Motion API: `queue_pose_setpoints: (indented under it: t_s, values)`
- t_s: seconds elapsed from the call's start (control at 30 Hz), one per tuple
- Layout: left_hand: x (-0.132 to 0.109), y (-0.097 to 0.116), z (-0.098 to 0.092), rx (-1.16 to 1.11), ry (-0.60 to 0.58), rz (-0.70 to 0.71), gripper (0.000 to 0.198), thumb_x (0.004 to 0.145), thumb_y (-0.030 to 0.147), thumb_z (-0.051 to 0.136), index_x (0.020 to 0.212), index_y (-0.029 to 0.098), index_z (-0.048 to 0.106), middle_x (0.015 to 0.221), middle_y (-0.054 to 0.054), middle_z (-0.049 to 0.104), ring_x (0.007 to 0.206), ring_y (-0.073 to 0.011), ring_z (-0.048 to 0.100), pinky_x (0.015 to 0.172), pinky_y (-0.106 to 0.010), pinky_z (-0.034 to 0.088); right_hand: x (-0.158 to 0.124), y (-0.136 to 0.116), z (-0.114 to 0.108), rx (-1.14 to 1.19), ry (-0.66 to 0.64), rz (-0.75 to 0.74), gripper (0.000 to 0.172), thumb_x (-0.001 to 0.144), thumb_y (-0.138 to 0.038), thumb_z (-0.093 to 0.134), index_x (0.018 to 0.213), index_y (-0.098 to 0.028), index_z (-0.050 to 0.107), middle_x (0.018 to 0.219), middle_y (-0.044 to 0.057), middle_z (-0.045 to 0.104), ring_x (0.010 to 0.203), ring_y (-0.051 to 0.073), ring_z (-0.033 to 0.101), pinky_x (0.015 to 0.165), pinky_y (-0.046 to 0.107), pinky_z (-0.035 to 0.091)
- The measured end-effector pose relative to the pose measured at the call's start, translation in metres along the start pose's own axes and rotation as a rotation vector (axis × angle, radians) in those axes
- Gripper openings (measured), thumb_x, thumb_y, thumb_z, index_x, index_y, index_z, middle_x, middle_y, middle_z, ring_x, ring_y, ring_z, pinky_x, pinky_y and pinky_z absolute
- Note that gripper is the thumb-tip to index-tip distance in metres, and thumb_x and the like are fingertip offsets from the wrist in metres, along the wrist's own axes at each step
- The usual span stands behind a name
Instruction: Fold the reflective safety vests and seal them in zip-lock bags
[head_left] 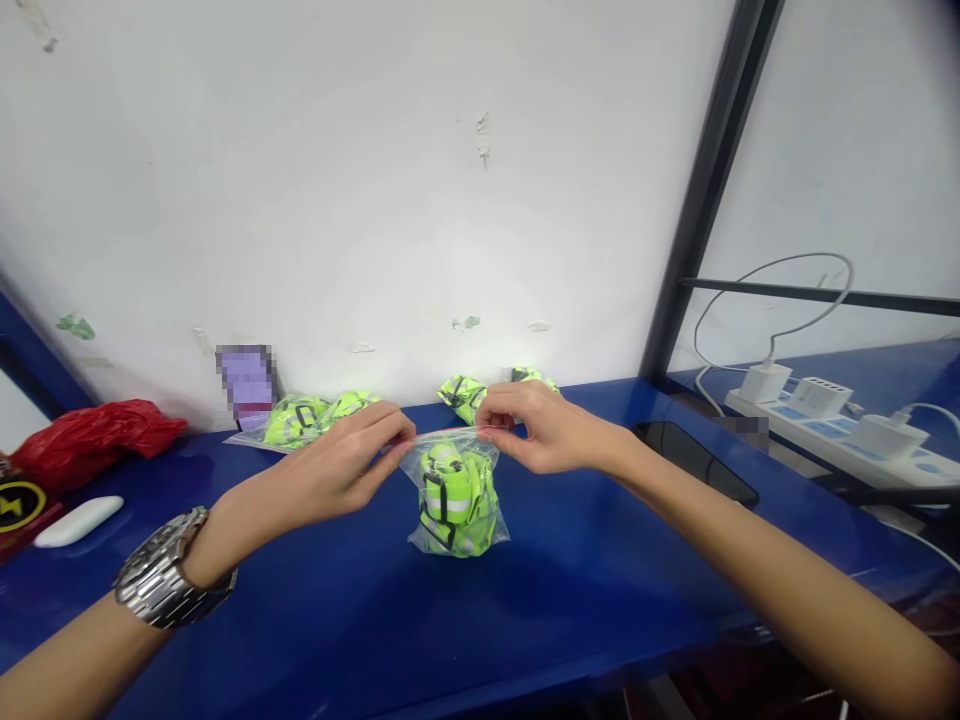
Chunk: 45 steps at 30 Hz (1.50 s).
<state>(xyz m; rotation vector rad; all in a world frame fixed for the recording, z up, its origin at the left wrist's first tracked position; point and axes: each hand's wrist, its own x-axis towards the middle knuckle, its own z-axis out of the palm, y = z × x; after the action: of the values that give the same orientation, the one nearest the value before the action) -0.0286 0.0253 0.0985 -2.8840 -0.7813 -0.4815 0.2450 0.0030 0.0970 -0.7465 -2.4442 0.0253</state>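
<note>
A clear zip bag (418, 540) hangs between my hands, its top edge with a reddish strip stretched taut. Inside it is a folded neon-yellow reflective vest (457, 500) with silver bands and black trim. My left hand (352, 455), below a metal wristwatch, pinches the top left corner of the bag. At the top right corner, my right hand (529, 425) pinches the same edge with thumb and fingers. Whether the seal is closed cannot be made out. The bag's bottom is close to the blue table; contact is unclear.
More bagged neon-yellow bundles (296, 420) lie along the wall, some partly behind my hands. A phone (251, 385) leans on the wall; a dark phone (697, 460) lies right. A red plastic bag (97, 435), a white case (79, 522) and a power strip (840, 430) flank the blue table (337, 620).
</note>
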Motion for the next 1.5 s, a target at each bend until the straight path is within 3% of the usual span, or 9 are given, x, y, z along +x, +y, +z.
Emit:
queue_pose_setpoints:
  t_s: [0.33,0.7,1.17,1.5]
  values:
    - [0.006,0.002,0.004,-0.060,0.044,0.017,0.015,0.098,0.026,0.037,0.095,0.020,0.051,0.086,-0.003,0.055,0.072,-0.0139,0.051,0.063,-0.027,0.041,0.013,-0.009,-0.004,0.034,-0.070,0.021,0.009,0.087,-0.023,0.059,0.082,-0.015,0.060,0.078,0.003,0.062,0.070,0.013,0.051,0.064,0.026,0.037]
    - [0.013,-0.002,0.007,0.029,0.065,0.017,0.015,0.097,0.022,0.033,0.089,0.019,0.046,0.086,-0.004,0.051,0.071,-0.0150,0.048,0.064,-0.029,0.039,0.017,-0.005,-0.001,-0.120,-0.101,0.024,0.010,0.086,-0.008,0.047,0.083,-0.016,0.052,0.082,0.004,0.055,0.071,0.014,0.045,0.065,0.027,0.034]
    - [0.013,0.004,0.004,0.060,-0.019,-0.033,0.018,0.099,0.030,0.032,0.089,0.020,0.043,0.084,-0.002,0.050,0.067,-0.0141,0.046,0.062,-0.031,0.037,0.020,-0.006,0.007,-0.163,-0.068,-0.029,0.011,0.085,-0.008,0.045,0.078,-0.016,0.048,0.075,0.003,0.048,0.069,0.015,0.040,0.065,0.028,0.032]
    - [0.018,0.009,-0.001,-0.053,-0.028,-0.022,0.019,0.099,0.032,0.036,0.095,0.020,0.049,0.087,-0.003,0.055,0.076,-0.0156,0.051,0.070,-0.030,0.040,0.020,-0.009,0.003,-0.097,-0.108,0.002,0.006,0.087,-0.013,0.050,0.083,-0.015,0.055,0.079,0.004,0.055,0.073,0.015,0.046,0.069,0.029,0.034]
